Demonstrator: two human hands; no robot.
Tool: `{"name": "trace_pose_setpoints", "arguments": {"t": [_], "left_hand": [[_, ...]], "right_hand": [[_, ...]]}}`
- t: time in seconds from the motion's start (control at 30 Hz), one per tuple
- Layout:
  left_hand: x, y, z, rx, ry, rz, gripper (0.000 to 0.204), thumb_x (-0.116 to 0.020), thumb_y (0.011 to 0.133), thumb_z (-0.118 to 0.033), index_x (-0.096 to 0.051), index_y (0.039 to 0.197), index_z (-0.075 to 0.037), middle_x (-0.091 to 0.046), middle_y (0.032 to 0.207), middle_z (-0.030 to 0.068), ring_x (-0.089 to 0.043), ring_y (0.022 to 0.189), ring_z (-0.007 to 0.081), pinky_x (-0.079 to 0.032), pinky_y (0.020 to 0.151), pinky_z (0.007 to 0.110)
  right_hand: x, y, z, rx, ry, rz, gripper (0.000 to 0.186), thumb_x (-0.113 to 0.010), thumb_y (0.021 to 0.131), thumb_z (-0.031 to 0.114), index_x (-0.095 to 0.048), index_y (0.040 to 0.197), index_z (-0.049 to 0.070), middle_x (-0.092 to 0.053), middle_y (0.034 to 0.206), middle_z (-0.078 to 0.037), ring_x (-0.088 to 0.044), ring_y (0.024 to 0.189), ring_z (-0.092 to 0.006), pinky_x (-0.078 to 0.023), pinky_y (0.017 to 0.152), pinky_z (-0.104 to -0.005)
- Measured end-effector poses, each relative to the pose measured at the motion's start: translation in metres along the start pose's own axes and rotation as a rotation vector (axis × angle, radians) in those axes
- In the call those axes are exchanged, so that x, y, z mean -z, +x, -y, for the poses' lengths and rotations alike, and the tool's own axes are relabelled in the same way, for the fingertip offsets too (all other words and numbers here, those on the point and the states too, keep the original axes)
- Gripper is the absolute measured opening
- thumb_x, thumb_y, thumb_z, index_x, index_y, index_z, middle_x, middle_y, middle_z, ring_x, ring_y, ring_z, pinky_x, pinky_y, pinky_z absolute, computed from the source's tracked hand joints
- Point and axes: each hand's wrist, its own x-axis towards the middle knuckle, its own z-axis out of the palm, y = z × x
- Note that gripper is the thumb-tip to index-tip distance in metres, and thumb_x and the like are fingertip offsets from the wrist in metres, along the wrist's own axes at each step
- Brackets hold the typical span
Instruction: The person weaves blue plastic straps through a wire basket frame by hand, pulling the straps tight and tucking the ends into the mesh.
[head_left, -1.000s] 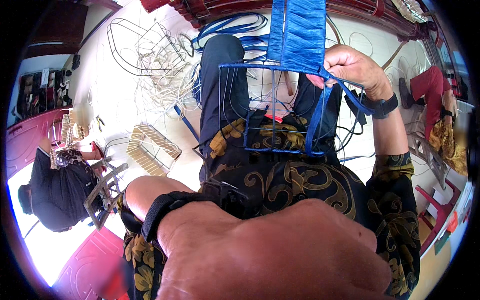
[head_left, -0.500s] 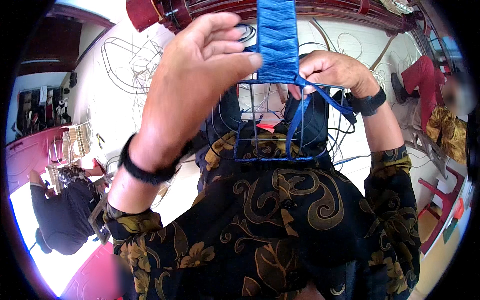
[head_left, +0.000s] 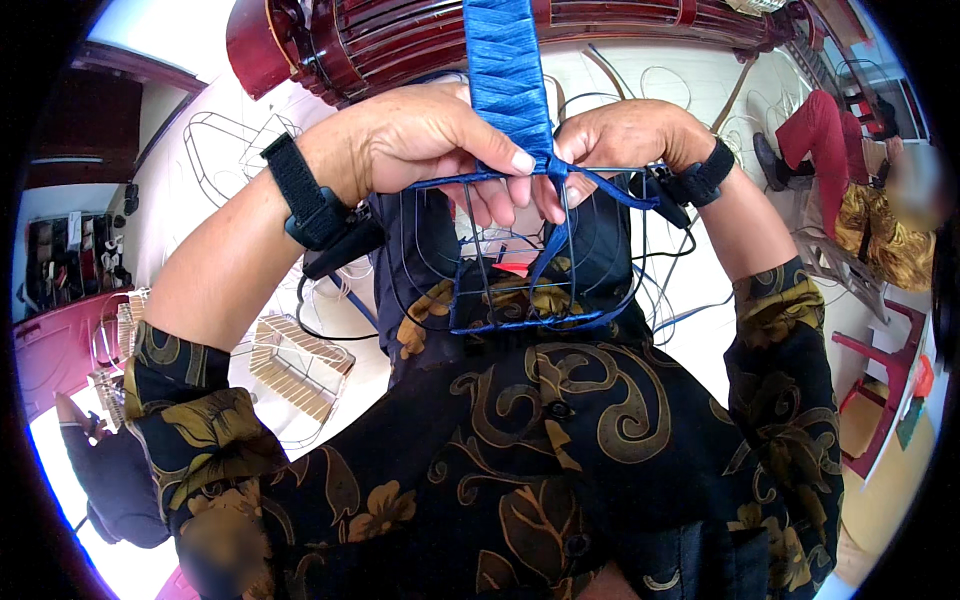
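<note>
Our left hand (head_left: 420, 140) has come down from beside the wrapped panel (head_left: 507, 75) onto the wire frame (head_left: 510, 326) since half a second ago; our right hand (head_left: 635, 135) stays at the panel's lower right corner. Counts: two hands, one wire frame, one wrapped panel, one blue strip (head_left: 620, 190) seen in two loose lengths, two black wristbands (head_left: 312, 208), one tan-wrapped frame (head_left: 292, 368) on the floor to our left, two other people: one in a dark top (head_left: 120, 485) at left, one in red trousers (head_left: 822, 150) at right.

Left fingers nearly closed: thumb on the frame's blue-wrapped bar near the corner, other fingers curled under it, holding the bar. Right fingers bunched narrow at the corner, touching the blue strip; whether they pinch it, we cannot tell.

Wire frame sits over our lap, between the knees, its near edge toward our shirt (head_left: 560, 420). Panel's long axis runs away from us, leaning slightly left, far end cut off by the upper edge of view.
</note>
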Motion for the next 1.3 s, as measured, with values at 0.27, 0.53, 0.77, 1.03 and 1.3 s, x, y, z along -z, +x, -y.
{"name": "trace_pose_setpoints", "arguments": {"t": [0.27,0.53,0.77,1.03,1.3], "left_hand": [[0.005,0.011,0.011,-0.061,-0.001,0.005,0.013,-0.069,0.09,-0.009,-0.069,0.089,0.004,-0.07,0.074,0.0124,-0.062,0.051,0.0157,-0.052,0.051,0.028],[0.001,0.019,0.012,-0.058,0.02,-0.015,0.012,-0.07,0.089,-0.008,-0.069,0.082,0.002,-0.068,0.07,0.0105,-0.058,0.047,0.0142,-0.047,0.046,0.026],[-0.001,0.02,0.011,-0.033,-0.008,-0.039,0.011,-0.072,0.087,-0.007,-0.069,0.083,0.003,-0.069,0.07,0.0107,-0.06,0.048,0.0141,-0.049,0.046,0.025],[0.003,0.026,0.012,-0.018,0.007,-0.01,0.011,-0.072,0.088,-0.006,-0.071,0.086,0.004,-0.068,0.069,0.0102,-0.062,0.05,0.0146,-0.05,0.048,0.025],[0.003,0.025,0.013,-0.05,0.045,0.014,0.012,-0.071,0.09,-0.008,-0.072,0.088,0.004,-0.069,0.07,0.0087,-0.064,0.054,0.0136,-0.052,0.051,0.025]], "right_hand": [[-0.02,-0.046,0.025,0.022,-0.431,-0.849,0.021,-0.062,0.099,0.02,-0.072,0.11,0.005,-0.072,0.094,-0.002,-0.064,0.088,-0.0103,-0.05,0.084,-0.0265],[-0.144,-0.038,0.083,0.031,-0.764,-1.504,0.009,-0.075,0.087,0.012,-0.072,0.09,0.004,-0.068,0.081,-0.007,-0.065,0.073,-0.0188,-0.051,0.066,-0.0314],[-0.164,-0.005,0.08,-0.118,-1.037,-1.414,0.024,-0.086,0.076,0.02,-0.067,0.081,0.006,-0.058,0.071,-0.006,-0.058,0.065,-0.0225,-0.044,0.055,-0.0351],[-0.152,0.014,0.071,-0.273,-1.088,-1.538,0.024,-0.084,0.075,0.022,-0.065,0.083,0.008,-0.059,0.075,-0.008,-0.062,0.07,-0.0278,-0.048,0.059,-0.0396],[-0.149,0.016,0.086,-0.375,-0.513,-1.565,0.013,-0.073,0.082,0.009,-0.061,0.083,0.002,-0.066,0.071,-0.013,-0.066,0.062,-0.0289,-0.05,0.056,-0.0366]]}}
